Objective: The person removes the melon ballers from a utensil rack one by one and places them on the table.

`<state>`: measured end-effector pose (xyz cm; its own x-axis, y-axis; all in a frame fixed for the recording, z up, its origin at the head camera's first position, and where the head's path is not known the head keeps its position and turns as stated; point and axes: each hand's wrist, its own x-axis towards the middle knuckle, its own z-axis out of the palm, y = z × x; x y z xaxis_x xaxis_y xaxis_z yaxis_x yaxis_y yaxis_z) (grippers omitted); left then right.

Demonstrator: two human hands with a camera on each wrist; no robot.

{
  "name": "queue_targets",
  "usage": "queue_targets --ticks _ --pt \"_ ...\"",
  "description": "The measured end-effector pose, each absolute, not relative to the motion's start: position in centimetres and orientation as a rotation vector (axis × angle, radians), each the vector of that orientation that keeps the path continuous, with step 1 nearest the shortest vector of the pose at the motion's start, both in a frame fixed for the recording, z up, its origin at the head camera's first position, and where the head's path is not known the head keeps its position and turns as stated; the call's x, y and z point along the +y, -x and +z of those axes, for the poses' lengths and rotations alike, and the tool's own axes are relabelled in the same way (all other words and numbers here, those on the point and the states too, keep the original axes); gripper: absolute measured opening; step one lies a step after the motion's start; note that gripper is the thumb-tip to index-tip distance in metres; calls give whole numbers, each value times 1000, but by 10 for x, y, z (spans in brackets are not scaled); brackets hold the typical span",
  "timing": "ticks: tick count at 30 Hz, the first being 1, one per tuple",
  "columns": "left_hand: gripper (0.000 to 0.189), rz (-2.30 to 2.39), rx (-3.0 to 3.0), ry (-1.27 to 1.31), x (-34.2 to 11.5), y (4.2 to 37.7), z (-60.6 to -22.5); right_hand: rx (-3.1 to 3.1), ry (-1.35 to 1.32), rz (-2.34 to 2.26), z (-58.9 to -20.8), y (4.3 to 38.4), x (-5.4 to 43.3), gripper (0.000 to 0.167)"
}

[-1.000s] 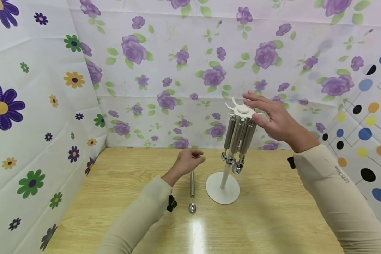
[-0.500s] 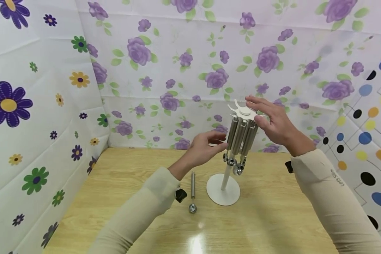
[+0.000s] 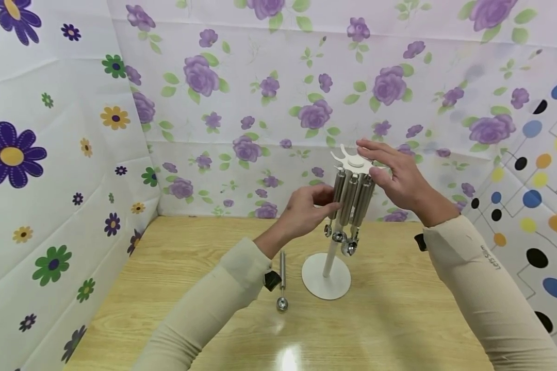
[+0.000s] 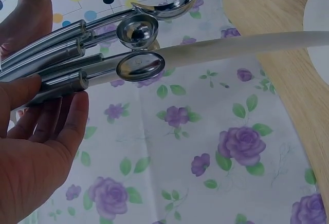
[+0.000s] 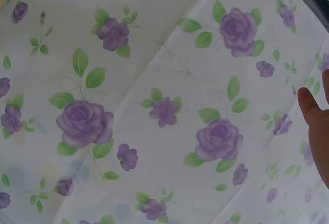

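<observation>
A white stand (image 3: 326,289) with a round base and a hooked top plate (image 3: 355,162) carries several steel scoops. My left hand (image 3: 308,208) pinches the handle of the leftmost hanging scoop (image 3: 339,185), thumb in front and fingers behind. In the left wrist view its oval head (image 4: 141,66) hangs beside a round-bowled scoop (image 4: 138,31). Above, my right hand (image 3: 399,172) rests at the right side of the top plate, fingers extended over it and thumb at its near edge. Only part of the right hand (image 5: 320,136) shows in the right wrist view.
Left of the base, another steel scoop (image 3: 282,304) lies on the wooden table (image 3: 176,273), handle pointing away. Cloths with flowers (image 3: 246,149) and coloured dots (image 3: 532,198) enclose the back and sides.
My left hand has moved up and right from above the lying scoop to the hanging scoops, and its fingers have closed around the leftmost handle. The right hand has stayed at the stand's top.
</observation>
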<state>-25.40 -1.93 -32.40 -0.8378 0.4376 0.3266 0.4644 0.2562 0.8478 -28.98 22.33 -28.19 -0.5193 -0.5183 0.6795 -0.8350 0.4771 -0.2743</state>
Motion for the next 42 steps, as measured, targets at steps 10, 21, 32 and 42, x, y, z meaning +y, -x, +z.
queue_targets --ticks 10,21,32,42 --pt "22 -1618 -2457 876 -29 249 -319 -2273 -1127 802 -277 287 223 72" --pt "22 -1629 -2446 860 -41 244 -313 -2276 -1313 948 -265 283 235 47" --pt "23 -1620 -2527 759 -57 244 -324 -2365 -1211 1181 -266 282 235 49" --pt "21 -1629 -2538 725 -68 247 -333 -2371 -1304 1319 -264 279 245 49"
